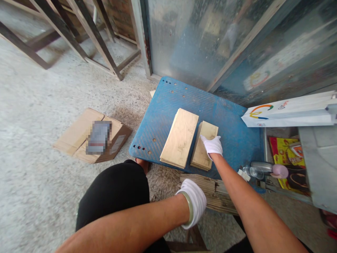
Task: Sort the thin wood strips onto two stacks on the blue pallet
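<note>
concrete floor [39, 105], pale grey and gritty, fills the left half of the view. dark metal frames [79, 38] stand on it at the upper left, legs slanting. a flattened cardboard box [76, 135] lies on the floor left of centre, its label blurred. a blue plastic board [231, 137], ribbed and punched with small holes along its edges, serves as a low counter; it lies tilted against a cloudy glass and metal partition [210, 42] behind it. two stacks of thin pale wooden panels rest on the blue board side by side, edges nearly touching: the larger stack [179, 137] on the left, the smaller stack [204, 153] just to its right. the right hand [212, 146], in a white glove, lies palm down on top of the smaller stack, fingers flat and spread a little, gripping nothing that shows. the left hand [194, 202], also in a white glove with a greenish bangle at the wrist, hangs bent downward over a lower pile of wooden panels [218, 193] beneath the near edge of the board; cannot tell whether it is closed or holds anything. a black-clad knee [113, 196] sits bottom centre. at right, a white paper bag [289, 112] with a coloured logo lies on a grey ledge, above a clear bottle [254, 171] and yellow printed packaging [283, 153].
</note>
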Motion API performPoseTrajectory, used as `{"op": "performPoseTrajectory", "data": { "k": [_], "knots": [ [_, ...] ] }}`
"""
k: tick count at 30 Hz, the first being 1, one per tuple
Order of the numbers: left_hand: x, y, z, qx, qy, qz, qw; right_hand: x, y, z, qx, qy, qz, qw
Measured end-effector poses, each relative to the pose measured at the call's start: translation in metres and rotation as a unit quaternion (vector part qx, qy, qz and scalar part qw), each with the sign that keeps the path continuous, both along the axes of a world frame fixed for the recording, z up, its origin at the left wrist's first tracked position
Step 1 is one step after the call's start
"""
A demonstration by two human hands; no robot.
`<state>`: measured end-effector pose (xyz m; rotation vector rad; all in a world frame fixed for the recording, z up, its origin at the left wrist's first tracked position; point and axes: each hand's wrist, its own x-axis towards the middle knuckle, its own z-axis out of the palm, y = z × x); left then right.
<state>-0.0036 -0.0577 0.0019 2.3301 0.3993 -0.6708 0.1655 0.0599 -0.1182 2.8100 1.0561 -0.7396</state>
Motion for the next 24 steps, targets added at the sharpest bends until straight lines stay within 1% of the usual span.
{"op": "performPoseTrajectory", "data": {
  "k": [6,11,13,16,20,22,24],
  "knots": [
    [-0.001,0.004,0.009,-0.012,0.005,-0.012,1.000,0.014,0.003,-0.010,0.014,0.025,0.008,1.000],
    [0.003,0.003,0.005,-0.020,-0.001,-0.007,1.000,0.021,0.006,-0.013,0.021,0.025,0.008,0.999],
    [0.006,0.002,0.004,-0.027,0.011,-0.019,0.999,0.021,0.007,-0.012,0.020,0.025,0.006,0.999],
    [0.009,0.001,0.004,-0.029,0.028,-0.037,0.998,0.019,0.011,-0.008,0.015,0.019,0.000,1.000],
    [0.010,0.002,0.007,-0.023,0.029,-0.042,0.998,0.010,0.017,-0.004,-0.008,0.011,-0.001,1.000],
    [0.009,0.002,0.007,-0.028,0.026,-0.040,0.998,0.003,0.021,-0.005,-0.020,0.002,-0.001,1.000],
    [0.007,0.001,0.008,-0.016,0.014,-0.027,0.999,-0.003,0.023,-0.008,-0.028,-0.013,-0.005,0.999]
  ]
}}
